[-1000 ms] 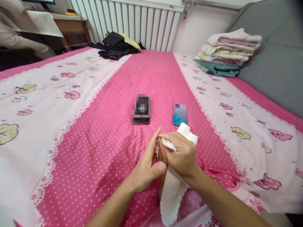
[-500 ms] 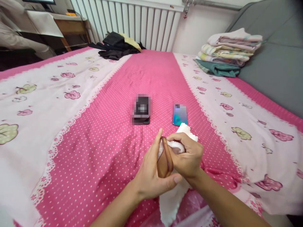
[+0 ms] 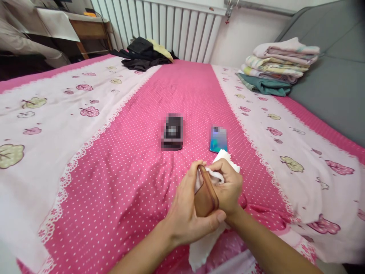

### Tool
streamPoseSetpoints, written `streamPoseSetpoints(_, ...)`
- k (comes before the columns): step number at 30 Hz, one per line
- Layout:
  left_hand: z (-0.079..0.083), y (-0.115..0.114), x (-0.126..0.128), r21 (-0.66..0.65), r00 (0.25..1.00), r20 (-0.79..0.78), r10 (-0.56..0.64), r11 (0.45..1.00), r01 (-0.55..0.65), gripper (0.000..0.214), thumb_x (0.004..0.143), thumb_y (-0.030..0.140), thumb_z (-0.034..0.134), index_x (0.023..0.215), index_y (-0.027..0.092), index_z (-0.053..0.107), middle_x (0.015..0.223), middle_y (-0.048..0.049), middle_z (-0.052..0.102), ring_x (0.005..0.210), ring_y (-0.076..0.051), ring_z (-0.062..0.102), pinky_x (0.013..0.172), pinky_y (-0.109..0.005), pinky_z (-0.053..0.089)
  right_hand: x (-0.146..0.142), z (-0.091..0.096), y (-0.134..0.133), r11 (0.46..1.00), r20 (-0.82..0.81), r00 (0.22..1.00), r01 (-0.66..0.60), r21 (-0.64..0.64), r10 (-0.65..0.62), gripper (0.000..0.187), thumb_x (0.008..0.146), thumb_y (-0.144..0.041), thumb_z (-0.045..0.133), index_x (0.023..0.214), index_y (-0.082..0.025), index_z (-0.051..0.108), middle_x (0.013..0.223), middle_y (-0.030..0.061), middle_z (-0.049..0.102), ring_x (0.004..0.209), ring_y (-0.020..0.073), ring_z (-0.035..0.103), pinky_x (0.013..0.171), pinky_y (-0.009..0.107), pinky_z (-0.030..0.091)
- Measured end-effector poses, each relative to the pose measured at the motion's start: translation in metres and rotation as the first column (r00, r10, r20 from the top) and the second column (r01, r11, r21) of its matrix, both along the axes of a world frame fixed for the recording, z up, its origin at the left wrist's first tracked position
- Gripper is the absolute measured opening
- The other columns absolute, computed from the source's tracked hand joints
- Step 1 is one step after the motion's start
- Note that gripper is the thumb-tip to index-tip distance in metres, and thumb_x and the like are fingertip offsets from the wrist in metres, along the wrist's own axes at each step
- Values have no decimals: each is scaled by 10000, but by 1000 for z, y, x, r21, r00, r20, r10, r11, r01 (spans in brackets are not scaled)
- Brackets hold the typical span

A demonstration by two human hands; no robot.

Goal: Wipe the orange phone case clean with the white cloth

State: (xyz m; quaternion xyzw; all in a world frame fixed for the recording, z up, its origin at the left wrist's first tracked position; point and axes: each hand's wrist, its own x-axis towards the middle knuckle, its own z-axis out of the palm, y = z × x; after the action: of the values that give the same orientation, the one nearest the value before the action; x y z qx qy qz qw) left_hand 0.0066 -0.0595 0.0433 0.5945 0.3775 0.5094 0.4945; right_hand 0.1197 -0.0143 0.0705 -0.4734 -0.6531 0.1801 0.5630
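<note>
Low in the middle of the head view, my left hand [image 3: 188,213] is wrapped round the edges of a brown, see-through phone case [image 3: 205,198], thumb at the near end and fingers along the far side. My right hand [image 3: 228,186] is closed on a white tissue [image 3: 202,249], pressing a folded part of it against the case. One end of the tissue sticks out beyond the right hand, and another hangs below the wrists. Just past the hands a blue phone [image 3: 218,140] lies on the bed. A blurred-out dark box-like object [image 3: 173,131] lies to its left.
The bed is spread with a pink dotted sheet [image 3: 137,152]. Dark clothes [image 3: 144,55] lie at the far edge by a white radiator [image 3: 171,28]. Folded cloths [image 3: 279,66] are stacked at the right against a grey headboard [image 3: 333,68]. Someone's light-clothed leg [image 3: 31,45] shows far left near a desk.
The phone case has tilted and shifted slightly right, showing more of its inner face. My left fingers have curled over its far end. The right hand stays on the tissue. The view has shifted slightly.
</note>
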Motion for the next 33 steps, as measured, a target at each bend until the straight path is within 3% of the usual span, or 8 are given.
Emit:
streamPoseSetpoints(5,3,3,0,40,997,-72,29,999,-26,896,723,388,686,1450,219,190,1459,-130,323,1337,-362,296,1114,-487,222,-7,2,0,963,-226,974,-85,-256,26,300,651,-254,635,519,-212,369,459,-88,307,419,66,272,366,194,247)
streamPoseSetpoints(10,4,8,-1,115,992,-119,43,993,-29,895,703,415,697,1427,226,205,1388,-133,390,1276,-349,382,1072,-494,299,-8,5,1,868,-379,925,-211,-450,29,394,636,-356,670,508,-214,326,466,-88,288,447,61,247,381,195,237)
streamPoseSetpoints(14,0,8,-3,145,991,-122,48,989,-30,891,714,399,690,1436,248,191,1438,-119,342,1309,-350,344,1091,-495,273,-9,6,-1,790,-460,888,-302,-534,28,406,652,-437,660,542,-218,336,475,-84,315,448,66,280,398,203,252)
streamPoseSetpoints(17,-2,7,-3,148,992,-119,48,989,-30,886,721,388,687,1441,255,189,1461,-110,317,1337,-346,304,1107,-497,244,-9,5,-2,762,-491,870,-342,-550,37,398,671,-471,643,568,-216,356,492,-78,340,458,74,315,420,211,271)
streamPoseSetpoints(25,-1,8,-4,56,999,45,13,998,-15,819,720,380,691,1424,229,301,1453,-120,368,1342,-374,304,1118,-506,221,-7,3,4,802,-442,892,-333,-496,97,391,698,-393,640,538,-217,330,470,-90,309,440,62,268,416,208,245)
streamPoseSetpoints(33,-14,6,-7,-62,993,108,40,997,-33,832,716,358,701,1437,243,303,1502,-91,312,1398,-366,187,1129,-519,202,-5,-3,8,831,-365,924,-289,-476,112,383,705,-358,642,535,-215,331,484,-89,312,457,69,273,420,209,254)
